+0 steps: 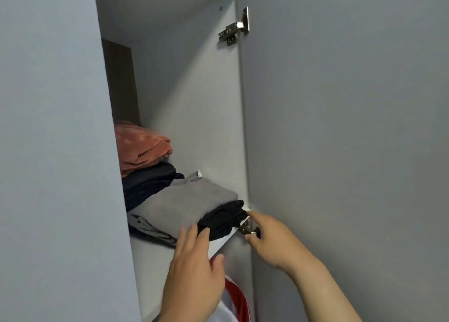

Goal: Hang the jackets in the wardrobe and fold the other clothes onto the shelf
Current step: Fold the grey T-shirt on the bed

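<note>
So the wardrobe shelf (155,261) is running through the lower middle of the frame, and I'm counting four folded garments sitting on it in a row that goes back toward the centre left. A rust-orange fleecy one (141,149) is lying furthest back. In front of it there's a dark navy one (148,183), then a grey one (182,205) with a little white tag sticking up at its far end. A black one (223,222) is sitting right at the front edge, tucked against and partly under the grey one.

Both hands are showing at the bottom. The left hand (194,268) is lying flat with its fingers straight, and the fingertips are resting on the near end of the black garment, with the thumb hanging over the shelf edge. The right hand (269,241) is sitting just to the right of it. Its forefinger and thumb are spread in a loose C around the lower hinge (247,229), and the forefinger tip is reaching to the corner of the black garment. It isn't gripping anything I can make out.

That's two metal hinges in all, since the other hinge (233,30) is sitting near the top centre. The open grey door (340,127) is filling the right side. Below the shelf, one red and white garment (235,295) is peeking out between the arms.
</note>
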Action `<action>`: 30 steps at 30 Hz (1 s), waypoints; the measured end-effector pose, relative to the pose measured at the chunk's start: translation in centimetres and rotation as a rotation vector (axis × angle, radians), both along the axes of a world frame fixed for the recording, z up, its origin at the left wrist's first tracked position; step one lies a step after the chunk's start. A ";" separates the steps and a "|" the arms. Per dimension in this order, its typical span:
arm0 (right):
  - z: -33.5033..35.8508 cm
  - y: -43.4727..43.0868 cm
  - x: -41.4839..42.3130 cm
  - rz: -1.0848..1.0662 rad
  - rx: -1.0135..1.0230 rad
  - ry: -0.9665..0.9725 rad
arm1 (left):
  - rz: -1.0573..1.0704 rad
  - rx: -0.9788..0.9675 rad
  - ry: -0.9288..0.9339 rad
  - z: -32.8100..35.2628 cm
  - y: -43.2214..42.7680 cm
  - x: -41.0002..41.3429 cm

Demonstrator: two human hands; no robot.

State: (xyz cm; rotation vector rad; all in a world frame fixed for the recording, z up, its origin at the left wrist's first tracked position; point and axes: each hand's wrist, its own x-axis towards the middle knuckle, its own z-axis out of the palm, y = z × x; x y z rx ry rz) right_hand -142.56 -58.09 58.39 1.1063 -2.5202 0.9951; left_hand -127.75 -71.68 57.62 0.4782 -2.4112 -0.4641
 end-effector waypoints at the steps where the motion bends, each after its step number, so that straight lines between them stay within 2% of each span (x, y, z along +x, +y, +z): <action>1: -0.4 1.1 1.0 -0.032 0.007 0.005 | -0.097 -0.001 0.005 -0.6 0.3 0.4; 4: -1.5 4.9 4.6 -0.151 0.063 0.025 | -0.340 -0.007 -0.072 -2.4 0.9 2.1; 7: -2.8 8.8 8.2 -0.230 0.130 0.000 | -0.469 0.018 -0.186 -3.5 1.8 3.2; 12: -5.1 15.0 14.2 -0.381 0.181 -0.024 | -0.585 0.048 -0.258 -5.4 4.6 4.7; 19: -8.1 21.5 19.2 -0.545 0.155 -0.113 | -0.726 0.053 -0.325 -7.8 8.1 5.4; 25: -11.8 26.9 20.9 -0.634 0.103 -0.299 | -0.939 0.001 -0.392 -10.0 15.7 4.8; 30: -14.1 33.4 21.5 -0.826 0.168 -0.387 | -1.149 0.003 -0.507 -12.4 22.9 2.6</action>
